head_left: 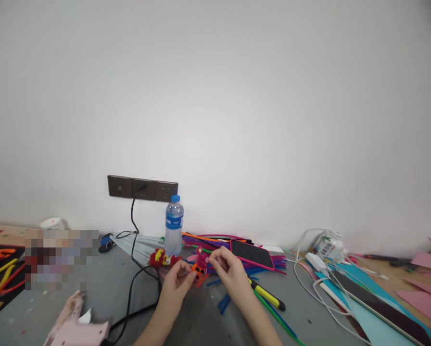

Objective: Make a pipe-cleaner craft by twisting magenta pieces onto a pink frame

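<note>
My left hand (177,283) and my right hand (227,268) meet over the grey table (136,307), low in the head view. Both pinch a small orange and pink pipe-cleaner figure (200,269) between their fingertips. The left hand holds its orange lower part, the right hand its pink upper part. A red and yellow pipe-cleaner figure (162,258) lies just left of my hands. A pile of coloured pipe cleaners (215,240) lies behind them by the wall.
A water bottle (174,226) stands behind the figures under brown wall sockets (142,188). A black cable (132,283) runs down to a pink glue gun (76,327). A pink-cased phone (252,253), a yellow marker (268,294), white cables (320,283) and coloured paper sheets (381,293) lie right.
</note>
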`<action>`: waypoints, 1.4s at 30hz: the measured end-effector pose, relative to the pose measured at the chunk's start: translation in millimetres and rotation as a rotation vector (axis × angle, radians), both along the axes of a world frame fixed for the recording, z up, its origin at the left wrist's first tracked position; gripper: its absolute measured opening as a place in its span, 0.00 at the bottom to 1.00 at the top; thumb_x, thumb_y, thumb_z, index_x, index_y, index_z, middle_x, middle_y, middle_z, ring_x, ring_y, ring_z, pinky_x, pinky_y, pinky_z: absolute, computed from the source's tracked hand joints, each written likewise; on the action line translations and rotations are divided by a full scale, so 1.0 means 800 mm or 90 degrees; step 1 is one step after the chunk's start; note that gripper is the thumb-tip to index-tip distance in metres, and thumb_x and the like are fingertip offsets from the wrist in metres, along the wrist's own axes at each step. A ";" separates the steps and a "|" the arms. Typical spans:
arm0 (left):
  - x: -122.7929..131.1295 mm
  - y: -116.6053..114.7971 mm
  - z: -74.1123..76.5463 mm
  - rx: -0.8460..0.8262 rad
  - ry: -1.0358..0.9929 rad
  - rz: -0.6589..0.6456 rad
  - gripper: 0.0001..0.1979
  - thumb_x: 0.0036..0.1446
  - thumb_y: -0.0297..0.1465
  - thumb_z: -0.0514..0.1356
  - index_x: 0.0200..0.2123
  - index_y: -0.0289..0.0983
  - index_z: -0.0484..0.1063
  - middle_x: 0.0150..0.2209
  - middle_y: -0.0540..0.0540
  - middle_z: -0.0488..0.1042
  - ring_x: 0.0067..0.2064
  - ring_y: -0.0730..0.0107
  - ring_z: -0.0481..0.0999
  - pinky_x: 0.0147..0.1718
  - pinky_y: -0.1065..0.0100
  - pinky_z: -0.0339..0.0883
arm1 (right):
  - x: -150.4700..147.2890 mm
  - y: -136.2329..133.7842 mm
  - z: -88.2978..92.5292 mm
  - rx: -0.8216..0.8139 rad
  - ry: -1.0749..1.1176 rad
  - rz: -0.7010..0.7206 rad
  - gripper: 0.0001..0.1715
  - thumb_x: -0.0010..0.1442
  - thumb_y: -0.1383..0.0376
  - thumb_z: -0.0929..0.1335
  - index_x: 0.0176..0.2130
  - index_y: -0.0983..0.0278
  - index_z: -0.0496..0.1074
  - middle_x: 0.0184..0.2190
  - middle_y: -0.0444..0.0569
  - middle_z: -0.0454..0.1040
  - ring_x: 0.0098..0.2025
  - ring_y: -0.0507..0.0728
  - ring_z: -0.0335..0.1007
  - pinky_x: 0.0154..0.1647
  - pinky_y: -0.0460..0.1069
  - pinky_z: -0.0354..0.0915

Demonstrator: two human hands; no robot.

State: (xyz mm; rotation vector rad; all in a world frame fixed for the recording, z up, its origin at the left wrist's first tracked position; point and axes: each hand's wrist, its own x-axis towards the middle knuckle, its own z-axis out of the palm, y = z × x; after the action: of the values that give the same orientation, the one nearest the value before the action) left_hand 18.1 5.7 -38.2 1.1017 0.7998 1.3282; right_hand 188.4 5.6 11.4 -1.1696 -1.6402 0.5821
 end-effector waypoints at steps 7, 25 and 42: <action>0.004 -0.002 0.003 0.004 -0.002 0.007 0.19 0.45 0.44 0.69 0.25 0.37 0.66 0.25 0.53 0.67 0.26 0.71 0.69 0.27 0.72 0.66 | -0.001 0.001 -0.002 0.009 -0.022 -0.005 0.11 0.59 0.62 0.66 0.27 0.62 0.70 0.23 0.41 0.58 0.24 0.52 0.54 0.25 0.47 0.52; -0.001 0.000 0.005 0.019 0.020 0.005 0.18 0.45 0.42 0.69 0.24 0.37 0.67 0.23 0.54 0.67 0.25 0.72 0.68 0.26 0.73 0.62 | 0.000 0.000 0.002 0.055 -0.036 -0.037 0.10 0.57 0.63 0.68 0.25 0.62 0.71 0.20 0.40 0.56 0.23 0.53 0.55 0.26 0.47 0.55; -0.002 -0.003 0.009 -0.002 0.012 -0.011 0.18 0.45 0.43 0.69 0.25 0.37 0.67 0.25 0.53 0.68 0.27 0.71 0.70 0.27 0.73 0.65 | 0.000 -0.003 0.004 0.075 -0.088 -0.055 0.07 0.55 0.69 0.67 0.25 0.62 0.71 0.21 0.39 0.56 0.23 0.52 0.55 0.25 0.46 0.52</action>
State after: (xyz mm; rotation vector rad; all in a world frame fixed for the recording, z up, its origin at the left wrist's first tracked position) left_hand 16.8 3.5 -31.2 1.1177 0.8034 1.3039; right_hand 188.1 3.3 14.7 -1.2090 -1.7067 0.3518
